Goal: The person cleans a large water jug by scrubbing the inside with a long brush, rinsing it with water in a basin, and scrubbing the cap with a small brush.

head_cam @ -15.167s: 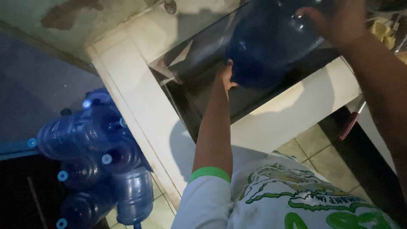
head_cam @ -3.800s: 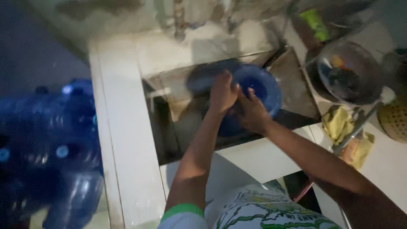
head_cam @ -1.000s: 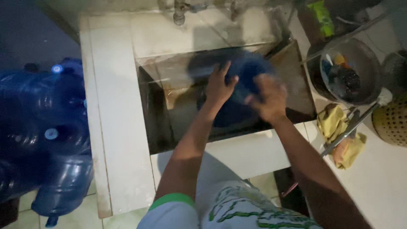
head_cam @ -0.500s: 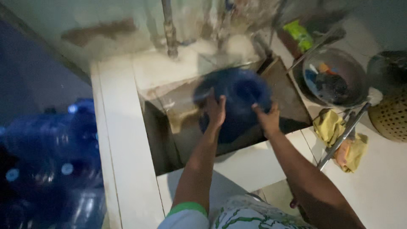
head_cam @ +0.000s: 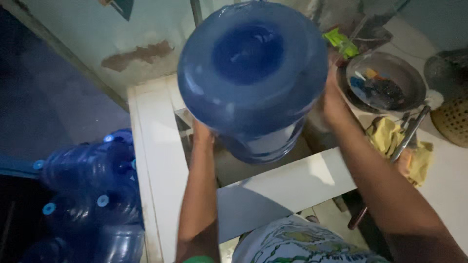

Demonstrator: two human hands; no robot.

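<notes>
Dim washroom, white tiled sink (head_cam: 161, 146): the big blue water jug (head_cam: 253, 73) is up out of the basin now, base toward the camera, clamped between left hand (head_cam: 202, 136) and right hand (head_cam: 331, 102). Stacked blue jugs (head_cam: 92, 195) lie left; metal bowl (head_cam: 385, 83) and yellow cloth (head_cam: 414, 151) right.

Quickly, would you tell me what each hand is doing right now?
Left hand: gripping the blue water jug from its side.
Right hand: gripping the same jug's opposite side.
</notes>
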